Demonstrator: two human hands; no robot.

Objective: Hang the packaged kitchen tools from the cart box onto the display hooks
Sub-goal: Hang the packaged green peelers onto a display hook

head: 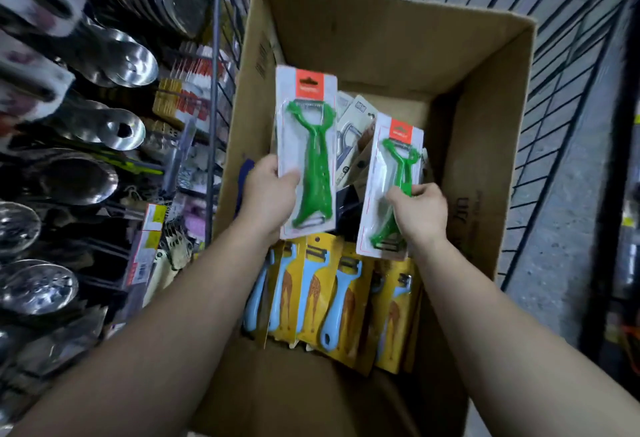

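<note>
Hands over the cardboard box [485,124]: left hand [268,194] grips one green peeler pack [308,152] by its edge, right hand [417,209] pinches a second green peeler pack [393,187], both raised above the yellow-carded blue peelers [332,298].

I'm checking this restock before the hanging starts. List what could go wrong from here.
1. The right hand pinches its green peeler pack only near the lower end, so it may tip or slip back into the box.
2. With the left hand also holding a pack, no hand is free to steady a hook.
</note>
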